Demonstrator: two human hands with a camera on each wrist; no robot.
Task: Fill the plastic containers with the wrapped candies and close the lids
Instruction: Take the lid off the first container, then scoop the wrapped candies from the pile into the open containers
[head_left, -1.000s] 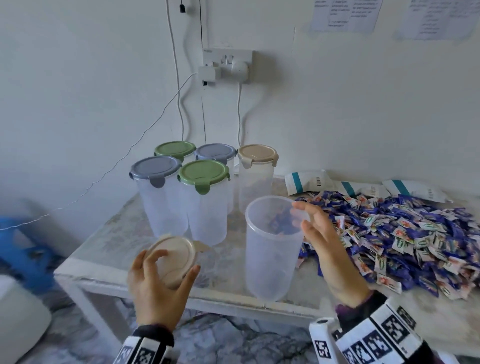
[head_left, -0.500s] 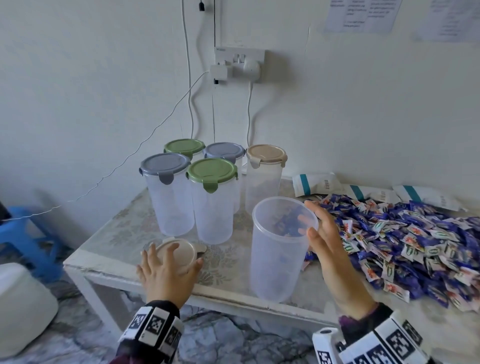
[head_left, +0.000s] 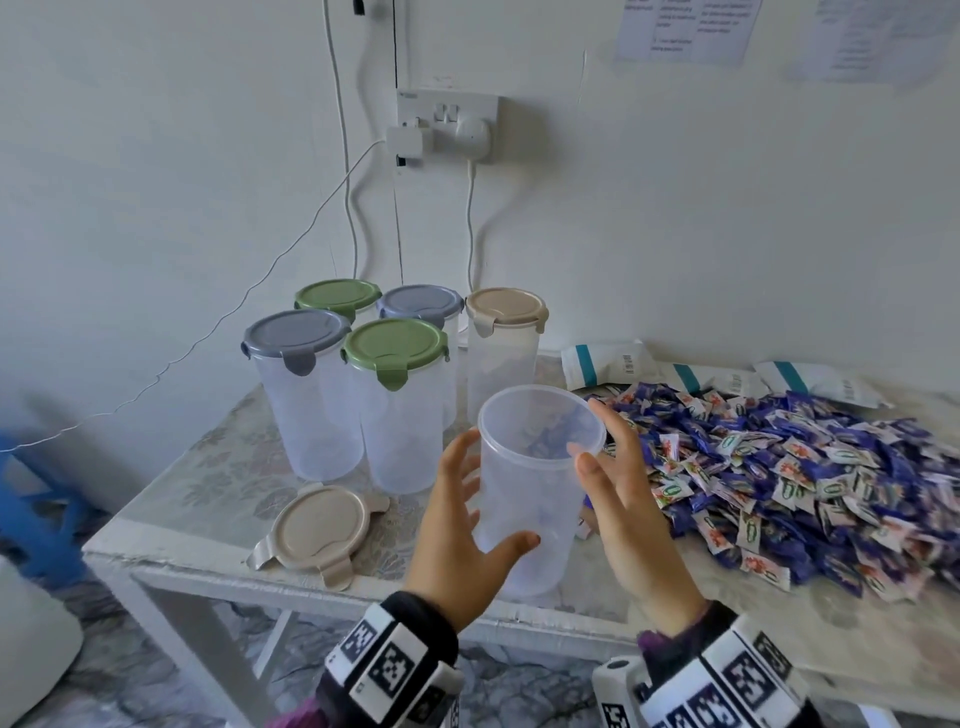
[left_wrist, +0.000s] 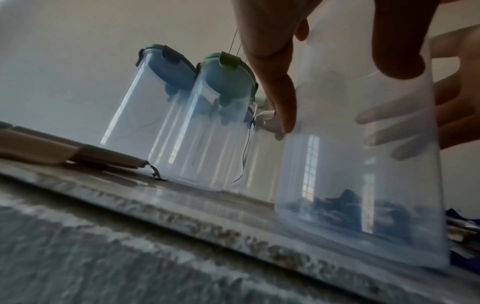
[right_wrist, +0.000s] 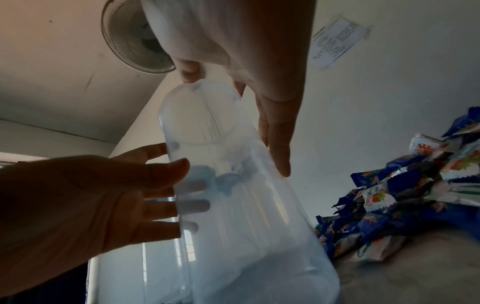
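On the table (head_left: 171, 519), a tall, clear, lidless plastic container (head_left: 535, 499), upright.

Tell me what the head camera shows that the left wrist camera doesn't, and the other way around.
Only the head view shows the whole candy pile, all five lidded containers, the wall socket and both wristbands. Only the left wrist view shows, from low down, window light reflected in the open container and candies seen dimly through its base. Both show that container between the left hand and right hand, and the beige lid lying on the table.
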